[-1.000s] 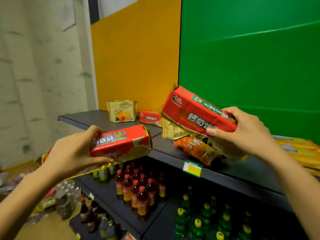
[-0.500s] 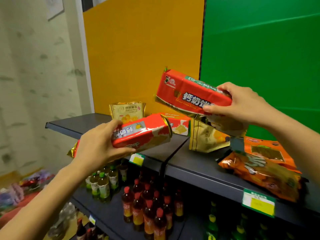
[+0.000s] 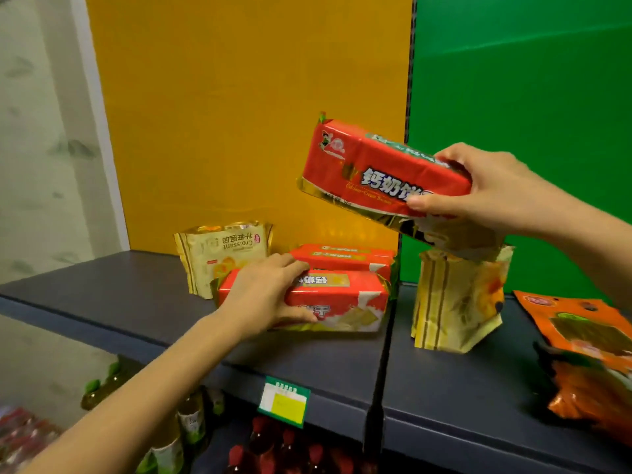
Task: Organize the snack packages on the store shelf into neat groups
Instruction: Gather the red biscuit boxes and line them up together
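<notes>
The dark grey shelf [image 3: 119,295] carries several snacks. At its back a croissant bag [image 3: 222,251] stands upright against the yellow panel [image 3: 239,114], with its print upside down. Just right of it lie two red packs, one behind the other. The back red pack [image 3: 345,256] is near the panel, and the front red pack [image 3: 345,301] lies close before it; whether they touch I cannot tell. The left hand [image 3: 263,295] grips the front red pack at its left end, fingers over the top and thumb on the front face, and it hides the lower right corner of the croissant bag.

The right hand [image 3: 492,193] clamps the raised red pack [image 3: 369,169] in the air above the shelf, fingers curled on top and thumb under. This pack slopes down to the right and covers the top of a yellow bag [image 3: 458,299], which stands before the green panel [image 3: 513,80]. Further right, orange bags [image 3: 588,340] lie flat. A green and yellow price tag [image 3: 284,400] hangs on the shelf's front edge, and bottles [image 3: 273,453] with red caps stand below.

The red packs are long blocks in glossy foil with gold sealed ends. The two yellow bags are soft, shiny and creased, and the orange bags are crinkled. The shelf is flat and matte, with a seam between its two sections
</notes>
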